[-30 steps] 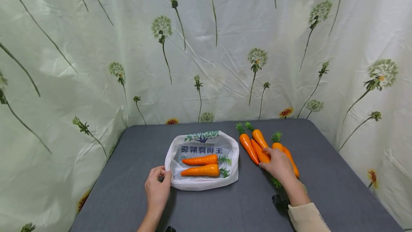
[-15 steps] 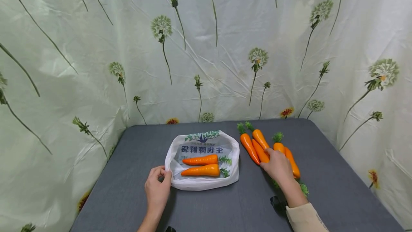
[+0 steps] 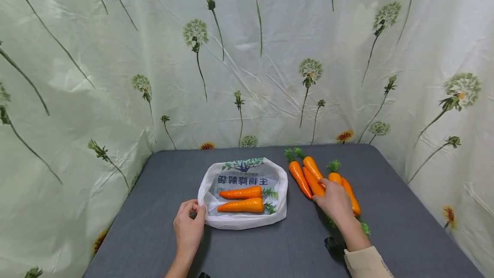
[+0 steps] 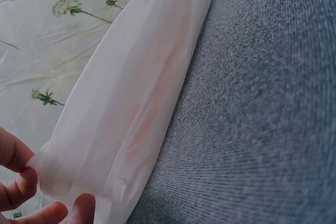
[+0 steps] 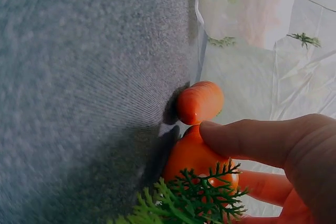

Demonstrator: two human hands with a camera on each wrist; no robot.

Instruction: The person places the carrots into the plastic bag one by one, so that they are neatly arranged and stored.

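Observation:
In the head view a white plastic bag (image 3: 247,223) with its rim folded back lies on the table, two carrots (image 3: 240,205) inside it. At the bag's left corner my left hand (image 3: 189,223) pinches the rim between thumb and fingers; the left wrist view shows the thin film (image 4: 118,93) stretched away from those fingers. Farther right, my right hand (image 3: 336,201) grips a carrot (image 5: 191,153) from a loose group, thumb on its near side and leafy top (image 5: 189,198) toward me. Another carrot (image 5: 202,100) lies just beyond it. My hand hides part of the gripped carrot.
Two more carrots (image 3: 299,179) lie left of and behind my right hand, and others (image 3: 350,196) just right of it. The grey cloth-covered table (image 3: 170,175) ends at a flower-printed curtain (image 3: 266,110). A black object (image 3: 333,246) sits beneath my right wrist.
My right wrist has shifted slightly left, and more of the leafy greens beside it shows. My left hand, the bag and the carrots inside it stay put.

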